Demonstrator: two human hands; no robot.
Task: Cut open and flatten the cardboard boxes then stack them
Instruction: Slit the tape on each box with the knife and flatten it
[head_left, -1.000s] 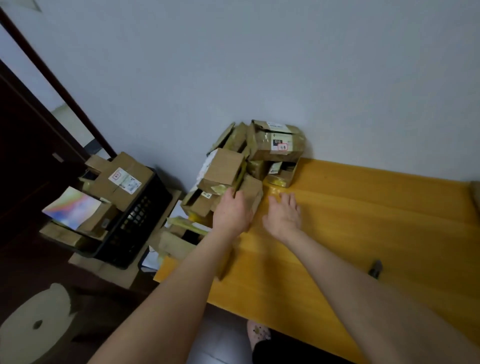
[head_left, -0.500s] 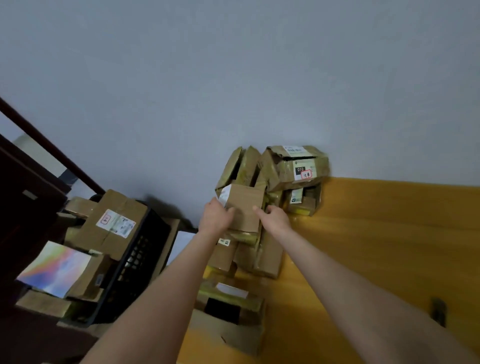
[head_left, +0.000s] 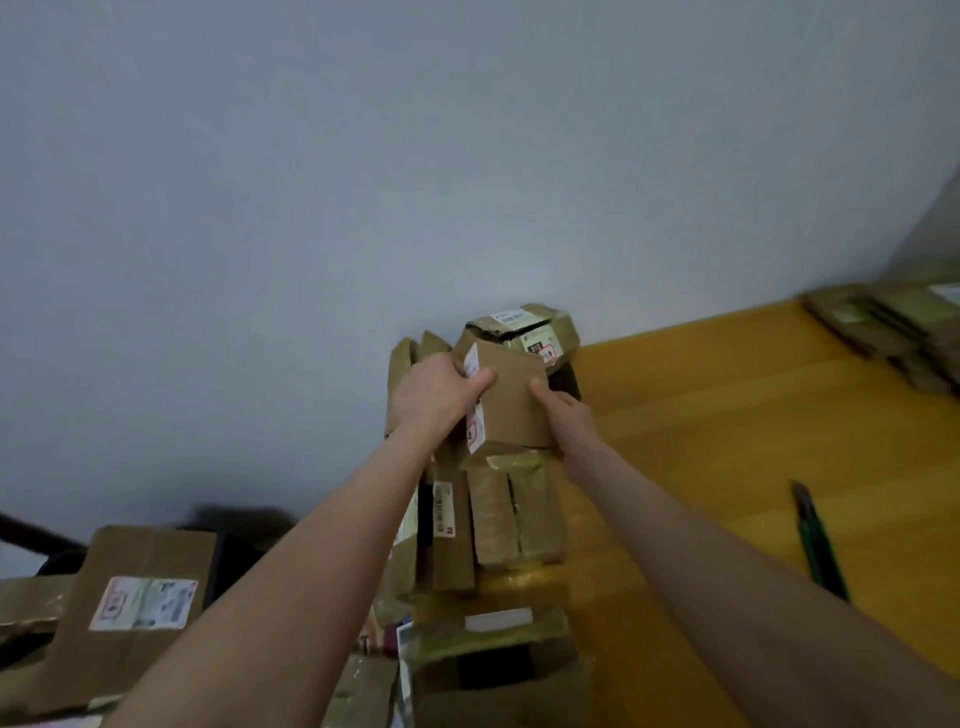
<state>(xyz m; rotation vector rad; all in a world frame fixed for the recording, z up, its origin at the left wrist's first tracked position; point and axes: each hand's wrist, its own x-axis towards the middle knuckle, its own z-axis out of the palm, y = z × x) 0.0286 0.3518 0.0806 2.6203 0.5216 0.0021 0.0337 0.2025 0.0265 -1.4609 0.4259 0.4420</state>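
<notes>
Your left hand (head_left: 434, 392) and right hand (head_left: 566, 410) both grip a small brown cardboard box with a white label (head_left: 511, 402), one on each side with the thumbs curled onto its top face. It is at the top of the pile of taped brown cardboard boxes (head_left: 511, 525) at the wall end of the yellow wooden worktop (head_left: 701, 415). A green-handled utility knife (head_left: 818, 540) lies on the worktop to your right, well apart from the pile. Flattened cardboard pieces (head_left: 893, 322) lie at the far right.

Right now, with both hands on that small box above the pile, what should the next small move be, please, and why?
Probably bring the small box down onto the bare table to the right. Left hand and right hand both grip it, it is not yet flattened, and the knife lies there, untouched.
</notes>
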